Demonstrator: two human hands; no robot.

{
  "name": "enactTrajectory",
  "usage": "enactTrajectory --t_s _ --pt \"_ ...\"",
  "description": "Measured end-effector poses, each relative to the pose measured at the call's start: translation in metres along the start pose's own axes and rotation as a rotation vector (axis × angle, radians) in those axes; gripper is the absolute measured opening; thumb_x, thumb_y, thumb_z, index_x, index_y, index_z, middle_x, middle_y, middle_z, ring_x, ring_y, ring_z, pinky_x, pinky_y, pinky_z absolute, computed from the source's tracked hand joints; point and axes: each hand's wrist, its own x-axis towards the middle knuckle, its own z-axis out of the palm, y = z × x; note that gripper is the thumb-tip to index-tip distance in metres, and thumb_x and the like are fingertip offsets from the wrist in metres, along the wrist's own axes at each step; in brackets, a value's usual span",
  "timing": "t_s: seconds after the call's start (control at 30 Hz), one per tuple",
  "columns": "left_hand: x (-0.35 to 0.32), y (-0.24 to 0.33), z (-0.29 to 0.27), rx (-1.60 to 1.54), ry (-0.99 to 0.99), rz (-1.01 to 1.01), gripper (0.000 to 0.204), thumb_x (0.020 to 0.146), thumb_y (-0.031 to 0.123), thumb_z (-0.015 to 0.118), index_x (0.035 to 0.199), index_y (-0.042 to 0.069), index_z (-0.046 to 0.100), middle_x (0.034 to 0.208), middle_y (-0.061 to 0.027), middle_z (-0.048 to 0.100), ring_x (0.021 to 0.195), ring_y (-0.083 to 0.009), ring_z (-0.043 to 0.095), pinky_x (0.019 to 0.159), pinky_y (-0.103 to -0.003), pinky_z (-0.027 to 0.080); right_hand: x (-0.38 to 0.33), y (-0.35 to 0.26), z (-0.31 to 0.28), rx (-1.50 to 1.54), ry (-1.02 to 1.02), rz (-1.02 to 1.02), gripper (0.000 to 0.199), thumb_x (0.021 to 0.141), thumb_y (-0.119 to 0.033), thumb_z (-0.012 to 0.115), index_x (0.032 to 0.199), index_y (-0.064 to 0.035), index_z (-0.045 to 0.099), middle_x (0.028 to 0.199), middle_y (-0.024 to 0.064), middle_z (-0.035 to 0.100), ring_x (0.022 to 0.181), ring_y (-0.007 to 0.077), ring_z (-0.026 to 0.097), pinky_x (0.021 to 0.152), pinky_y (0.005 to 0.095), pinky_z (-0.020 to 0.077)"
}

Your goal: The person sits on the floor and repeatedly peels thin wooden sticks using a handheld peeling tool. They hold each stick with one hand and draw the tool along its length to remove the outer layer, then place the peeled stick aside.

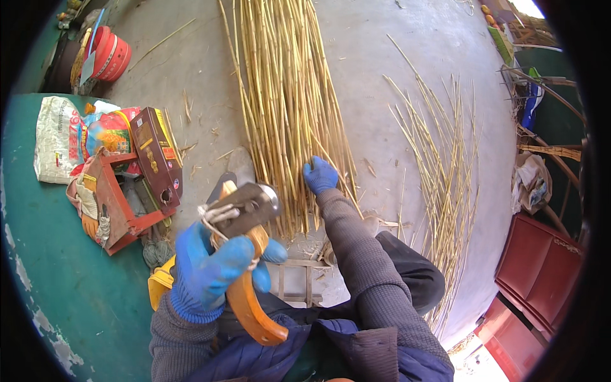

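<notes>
Gripping a wooden-handled cutting tool (251, 254), my left hand (213, 264) is closed round its curved handle, near my lap. Farther out, my right hand (320, 175) is closed on stalks at the near end of the big reed bundle (286, 95) on the concrete floor (375, 63). Bare floor lies between that and the loose reeds (439, 159) rightward. Left, a red crate (118, 204) holds tools and gloves; beyond, a red bucket (108, 57).
</notes>
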Motion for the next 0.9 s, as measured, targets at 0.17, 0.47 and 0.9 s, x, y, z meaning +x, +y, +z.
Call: enactTrajectory --t_s 0.17,0.47,0.9 --pt "0.004 0.007 -0.005 -0.169 -0.186 -0.188 0.063 0.090 0.017 0.074 0.143 -0.005 0.048 0.105 -0.0208 0.073 0.075 -0.0169 0.071 0.069 -0.028 0.059 0.034 -0.015 0.001 -0.066 -0.064 0.082 0.036 0.093 -0.045 0.058 0.099 -0.0119 0.071 0.101 0.0152 0.074 0.097 0.0320 0.072 0.084 0.0486 0.0544" --pt "0.004 0.004 0.007 -0.070 -0.148 -0.158 0.064 0.091 0.020 0.074 0.142 -0.007 0.046 0.107 -0.0222 0.072 0.075 -0.0163 0.070 0.072 -0.029 0.059 0.034 -0.018 -0.014 -0.038 -0.051 0.073 0.034 0.090 -0.044 0.060 0.099 -0.0138 0.073 0.100 0.0119 0.074 0.099 0.0292 0.072 0.086 0.0458 0.0535" --pt "0.019 0.002 0.024 -0.024 -0.210 -0.220 0.055 0.094 0.014 0.070 0.140 -0.009 0.048 0.109 -0.0217 0.072 0.077 -0.0157 0.070 0.074 -0.029 0.059 0.045 -0.030 -0.018 0.121 -0.171 0.132 0.035 0.085 -0.043 0.061 0.093 -0.0128 0.077 0.099 0.0132 0.076 0.095 0.0311 0.073 0.087 0.0425 0.0555"
